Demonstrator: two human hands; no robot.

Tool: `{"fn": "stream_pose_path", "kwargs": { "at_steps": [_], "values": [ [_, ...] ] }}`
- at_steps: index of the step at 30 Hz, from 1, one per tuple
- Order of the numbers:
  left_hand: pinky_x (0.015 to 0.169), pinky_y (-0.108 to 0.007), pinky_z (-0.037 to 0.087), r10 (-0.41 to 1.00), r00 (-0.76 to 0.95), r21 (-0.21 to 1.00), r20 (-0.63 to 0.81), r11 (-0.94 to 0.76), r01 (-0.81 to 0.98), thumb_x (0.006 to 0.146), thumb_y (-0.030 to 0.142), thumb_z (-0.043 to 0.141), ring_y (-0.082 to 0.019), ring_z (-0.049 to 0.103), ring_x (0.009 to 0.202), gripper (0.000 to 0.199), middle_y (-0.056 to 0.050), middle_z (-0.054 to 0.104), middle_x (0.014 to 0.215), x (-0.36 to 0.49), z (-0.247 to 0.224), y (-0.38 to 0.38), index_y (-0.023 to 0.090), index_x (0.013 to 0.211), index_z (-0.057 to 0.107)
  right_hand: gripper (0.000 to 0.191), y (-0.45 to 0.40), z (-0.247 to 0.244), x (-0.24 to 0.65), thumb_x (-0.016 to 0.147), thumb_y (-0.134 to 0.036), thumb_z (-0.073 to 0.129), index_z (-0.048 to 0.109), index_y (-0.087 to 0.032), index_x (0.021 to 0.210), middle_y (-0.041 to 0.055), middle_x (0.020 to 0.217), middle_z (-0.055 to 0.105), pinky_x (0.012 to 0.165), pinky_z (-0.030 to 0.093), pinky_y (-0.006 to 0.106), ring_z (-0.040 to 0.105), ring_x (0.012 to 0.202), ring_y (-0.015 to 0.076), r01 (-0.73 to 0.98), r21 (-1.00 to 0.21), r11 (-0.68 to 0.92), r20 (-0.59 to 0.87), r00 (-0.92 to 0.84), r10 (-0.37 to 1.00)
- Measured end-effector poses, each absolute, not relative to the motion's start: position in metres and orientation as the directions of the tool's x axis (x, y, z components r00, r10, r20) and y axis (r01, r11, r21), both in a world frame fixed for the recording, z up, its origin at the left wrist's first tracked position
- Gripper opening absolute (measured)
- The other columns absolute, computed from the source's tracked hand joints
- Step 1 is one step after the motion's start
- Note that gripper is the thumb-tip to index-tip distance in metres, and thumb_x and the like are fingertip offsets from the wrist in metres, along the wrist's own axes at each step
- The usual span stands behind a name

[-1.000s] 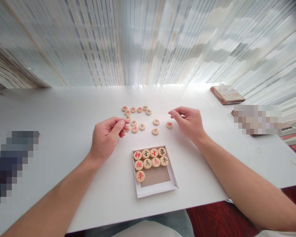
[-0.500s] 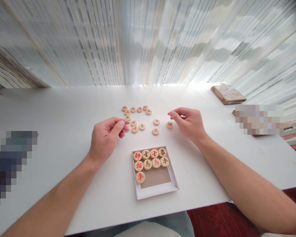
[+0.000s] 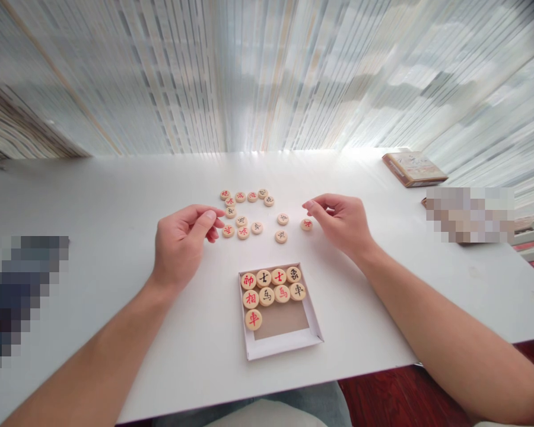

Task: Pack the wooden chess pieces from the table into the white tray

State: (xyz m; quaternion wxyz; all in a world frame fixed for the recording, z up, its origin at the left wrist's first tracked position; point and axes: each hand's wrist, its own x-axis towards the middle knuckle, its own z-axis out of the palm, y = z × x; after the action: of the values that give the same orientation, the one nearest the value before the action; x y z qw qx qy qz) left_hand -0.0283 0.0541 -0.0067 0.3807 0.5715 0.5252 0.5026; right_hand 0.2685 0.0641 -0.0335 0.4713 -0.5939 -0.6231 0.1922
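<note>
An open white box [image 3: 285, 342] on the table holds several round wooden pieces with red or black characters: two rows at its far side and one red-marked piece [image 3: 253, 319] below them at the left. Beyond it, several smaller-looking pieces lie scattered, among them a red-marked one [image 3: 228, 230]. My left hand [image 3: 184, 243] hovers just left of that piece, thumb near the forefinger, with nothing visible held; whether the fingertips touch is unclear. My right hand [image 3: 340, 220] is above a red-marked piece [image 3: 307, 225] at the right, its thumb and forefinger pinched together, contents too small to make out.
A flat brown-edged box [image 3: 413, 168] lies at the table's back right. Nearer, a blurred-out item [image 3: 469, 214] rests by the right edge. Another blurred dark object [image 3: 22, 296] is at the far left. Striped curtains [image 3: 249, 77] hang behind the white table [image 3: 160, 367].
My left hand has moved left, away from the scattered pieces, uncovering the red-marked piece beside it. My right hand has stayed nearly still.
</note>
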Motion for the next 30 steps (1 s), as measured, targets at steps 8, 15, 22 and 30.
{"fn": "stream_pose_path", "kwargs": {
  "at_steps": [8, 15, 22, 30],
  "values": [
    [0.069, -0.028, 0.054, 0.973, -0.124, 0.961, 0.195, -0.164, 0.225, 0.093, 0.030, 0.069, -0.015, 0.062, 0.066, 0.017, -0.002, 0.076, 0.080, -0.036, -0.007, 0.061, 0.021, 0.089, 0.083, 0.025, 0.063, -0.032, 0.267, 0.090, -0.037, 0.070, 0.081, -0.018, 0.077, 0.0044, 0.068, 0.075, 0.056, 0.045, 0.030, 0.061, 0.059, 0.0169, 0.557, -0.800, 0.223, 0.353, 0.136, 0.926],
    [0.079, -0.029, 0.056, 0.980, -0.059, 0.884, 0.188, -0.142, 0.444, 0.090, 0.031, 0.069, -0.021, 0.073, 0.087, 0.020, -0.005, 0.084, 0.099, -0.028, -0.010, 0.056, 0.021, 0.098, 0.083, 0.026, 0.062, -0.033, 0.267, 0.091, -0.037, 0.071, 0.081, -0.018, 0.077, 0.0044, 0.068, 0.075, 0.056, 0.045, 0.030, 0.061, 0.058, 0.0166, 0.567, -0.792, 0.227, 0.351, 0.119, 0.929],
    [0.079, -0.030, 0.057, 0.988, -0.022, 0.818, 0.154, -0.114, 0.564, 0.092, 0.037, 0.066, -0.023, 0.076, 0.093, 0.025, -0.004, 0.085, 0.108, -0.027, -0.014, 0.055, 0.023, 0.104, 0.083, 0.026, 0.062, -0.032, 0.267, 0.091, -0.039, 0.071, 0.081, -0.018, 0.077, 0.0044, 0.067, 0.075, 0.056, 0.045, 0.030, 0.062, 0.059, 0.0171, 0.564, -0.794, 0.229, 0.346, 0.108, 0.932],
    [0.081, -0.033, 0.057, 0.990, -0.014, 0.804, 0.142, -0.107, 0.584, 0.092, 0.038, 0.064, -0.025, 0.077, 0.100, 0.027, -0.004, 0.085, 0.109, -0.028, -0.015, 0.057, 0.023, 0.105, 0.083, 0.026, 0.062, -0.030, 0.266, 0.090, -0.038, 0.071, 0.081, -0.019, 0.076, 0.0045, 0.067, 0.075, 0.056, 0.045, 0.030, 0.062, 0.058, 0.0174, 0.561, -0.794, 0.232, 0.348, 0.107, 0.932]
  ]
}}
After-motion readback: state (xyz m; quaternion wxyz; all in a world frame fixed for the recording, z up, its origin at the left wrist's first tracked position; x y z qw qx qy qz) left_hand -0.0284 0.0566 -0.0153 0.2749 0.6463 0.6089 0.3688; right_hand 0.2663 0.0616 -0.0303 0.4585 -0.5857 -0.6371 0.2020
